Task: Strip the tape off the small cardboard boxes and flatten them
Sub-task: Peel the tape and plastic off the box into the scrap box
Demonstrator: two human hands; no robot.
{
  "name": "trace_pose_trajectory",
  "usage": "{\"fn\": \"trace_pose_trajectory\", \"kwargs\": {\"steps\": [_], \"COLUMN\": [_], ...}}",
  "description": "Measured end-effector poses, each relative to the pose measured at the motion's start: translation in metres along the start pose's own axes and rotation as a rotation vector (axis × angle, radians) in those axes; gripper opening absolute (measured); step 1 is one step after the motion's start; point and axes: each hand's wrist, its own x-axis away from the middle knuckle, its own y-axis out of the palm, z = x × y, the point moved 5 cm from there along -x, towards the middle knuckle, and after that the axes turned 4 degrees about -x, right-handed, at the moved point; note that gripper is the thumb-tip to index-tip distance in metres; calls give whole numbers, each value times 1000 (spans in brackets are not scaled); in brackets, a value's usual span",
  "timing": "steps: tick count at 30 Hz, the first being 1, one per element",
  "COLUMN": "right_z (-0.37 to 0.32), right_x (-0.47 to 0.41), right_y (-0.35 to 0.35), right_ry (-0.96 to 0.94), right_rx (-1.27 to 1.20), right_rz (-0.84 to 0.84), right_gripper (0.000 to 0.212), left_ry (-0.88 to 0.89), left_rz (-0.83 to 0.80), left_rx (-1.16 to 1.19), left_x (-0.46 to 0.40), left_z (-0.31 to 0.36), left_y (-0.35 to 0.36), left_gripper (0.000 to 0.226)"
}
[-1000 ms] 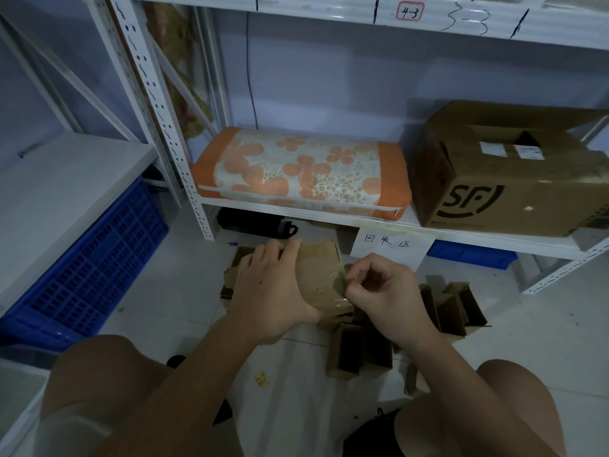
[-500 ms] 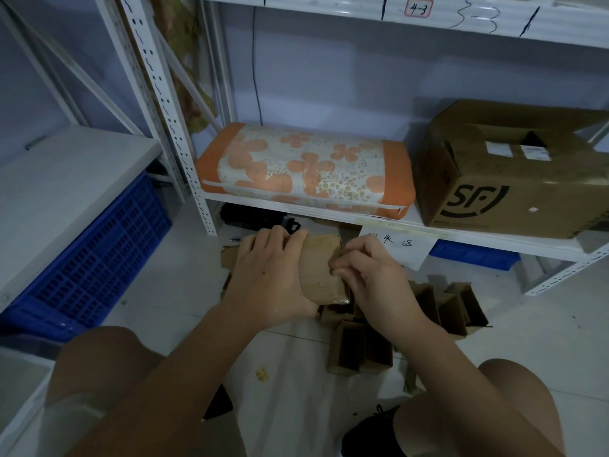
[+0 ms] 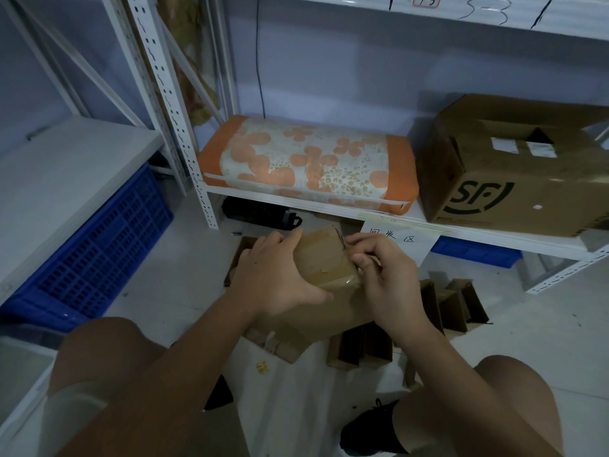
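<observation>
- Left hand (image 3: 276, 278) is wrapped round the small cardboard box (image 3: 324, 258), fingers curled over its far edge and thumb underneath at the near side.
- Right hand (image 3: 385, 275) pinches at the box's right-hand edge, fingertips (image 3: 361, 258) curled in on the shiny tape (image 3: 342, 280) there.
- The box sits between both hands, held up off the floor, at 12 o'clock from the knees.
- A second ago the right hand sat lower, at the box's near corner; now it is higher along that side edge, and the box is tilted further up.
- On the white floor (image 3: 184, 285) at 3 o'clock from the hands stand more opened boxes (image 3: 454, 303).
- Up at 12 o'clock a flowered orange cushion (image 3: 306, 163) lies on the shelf (image 3: 428, 224), with a big SF carton (image 3: 514, 173) at 2 o'clock; a blue crate (image 3: 99, 245) sits at 9 o'clock.
</observation>
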Motion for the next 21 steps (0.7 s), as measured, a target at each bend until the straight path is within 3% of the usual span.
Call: {"fn": "trace_pose_trajectory", "kwargs": {"steps": [6, 9, 16, 21], "right_z": [2, -6, -9, 5], "right_x": [7, 7, 11, 18], "right_y": [0, 2, 13, 21], "right_ry": [218, 261, 336, 339], "right_rx": [-406, -491, -552, -205], "right_rz": [36, -24, -183, -94], "right_gripper": [16, 15, 68, 31], "left_ry": [66, 39, 16, -63], "left_rz": [53, 76, 229, 300], "left_rx": [35, 26, -83, -124], "left_x": [-1, -1, 4, 6], "left_z": [-5, -11, -14, -13], "left_y": [-6, -8, -13, -13], "left_gripper": [119, 120, 117, 125]}}
